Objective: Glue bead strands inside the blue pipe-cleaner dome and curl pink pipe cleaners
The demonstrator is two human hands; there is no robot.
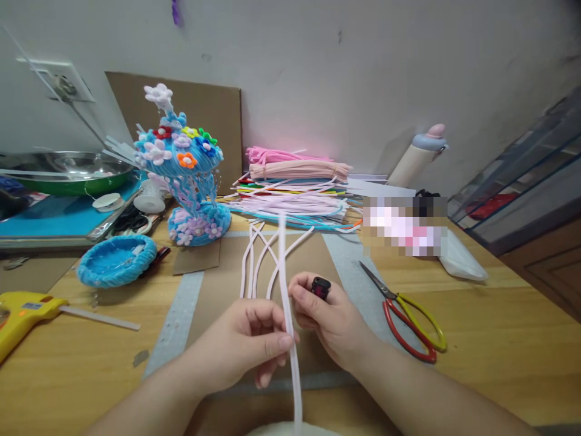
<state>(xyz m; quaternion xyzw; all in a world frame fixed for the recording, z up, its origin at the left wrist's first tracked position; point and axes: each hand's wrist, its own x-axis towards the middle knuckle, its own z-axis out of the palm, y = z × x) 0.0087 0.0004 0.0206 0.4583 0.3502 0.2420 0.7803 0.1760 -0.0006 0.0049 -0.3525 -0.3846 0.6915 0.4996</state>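
Note:
My left hand (247,345) pinches a long pale pink pipe cleaner (284,272) that runs from my lap up over the table. My right hand (329,318) touches the same pipe cleaner just to the right and also grips a small black and red lighter (321,287). Several loose pale pink pipe cleaners (258,257) lie on the brown cardboard mat (313,254) just beyond my hands.
A blue pipe-cleaner flower sculpture (188,175) and a blue woven dish (117,259) stand at the left. A yellow glue gun (25,315) lies at the far left. Red and yellow scissors (408,318) lie at the right. Stacked coloured pipe cleaners (295,181) sit behind.

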